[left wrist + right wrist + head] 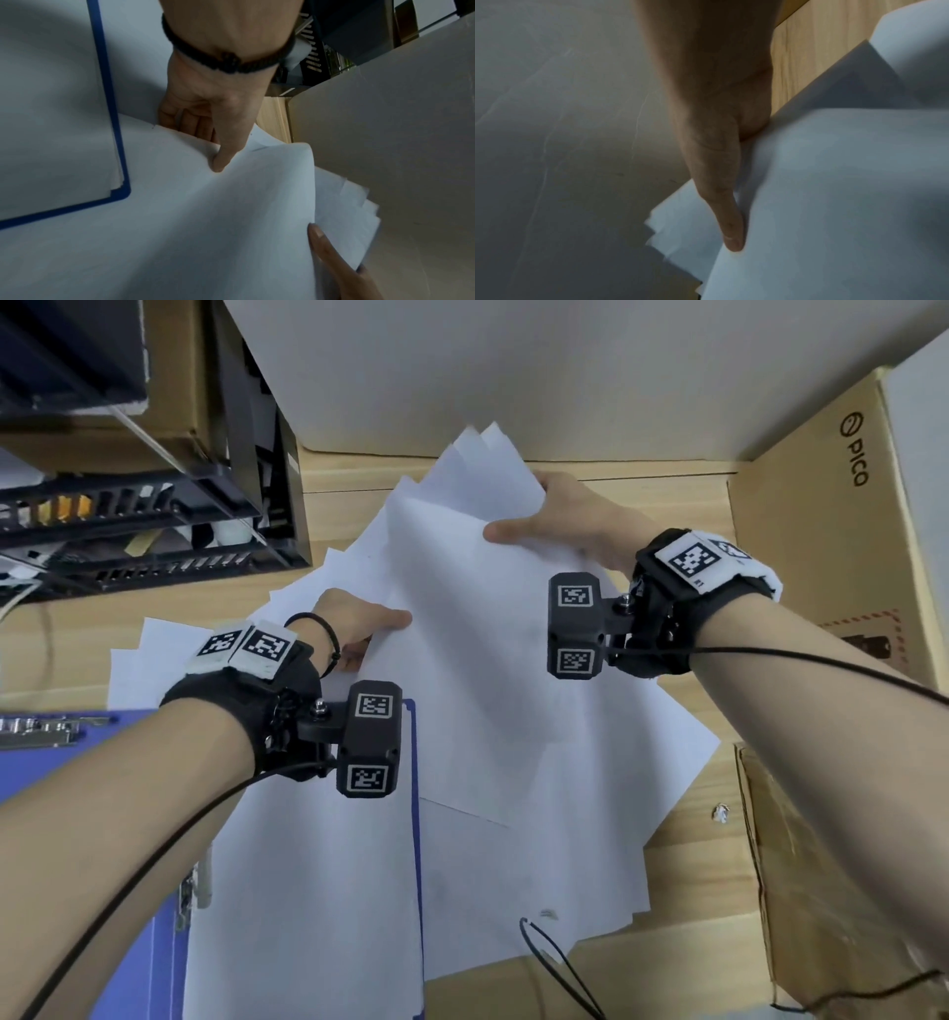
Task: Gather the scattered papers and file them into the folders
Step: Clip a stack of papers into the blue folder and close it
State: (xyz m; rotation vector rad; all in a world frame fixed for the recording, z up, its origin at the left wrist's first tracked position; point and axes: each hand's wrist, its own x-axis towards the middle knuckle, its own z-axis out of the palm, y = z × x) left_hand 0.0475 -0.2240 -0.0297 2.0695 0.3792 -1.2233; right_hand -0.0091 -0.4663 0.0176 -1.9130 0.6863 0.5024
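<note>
A loose sheaf of white papers [472,618] is held up over the wooden desk [683,906], its sheets fanned out at the far corner. My left hand [359,624] pinches its left edge, thumb on top and fingers underneath, as the left wrist view shows [218,160]. My right hand [560,526] grips the far right edge, thumb laid across the top sheet [731,233]. An open blue folder [128,942] lies at the lower left with white sheets [318,891] lying in it. More papers [590,839] lie flat on the desk under the sheaf.
A black desk organiser [154,521] stands at the back left. A large PICO cardboard box [832,531] flanks the right, another carton [832,891] sits at the lower right. A pale wall [513,367] closes the back. Black cables [560,968] trail from both wrists.
</note>
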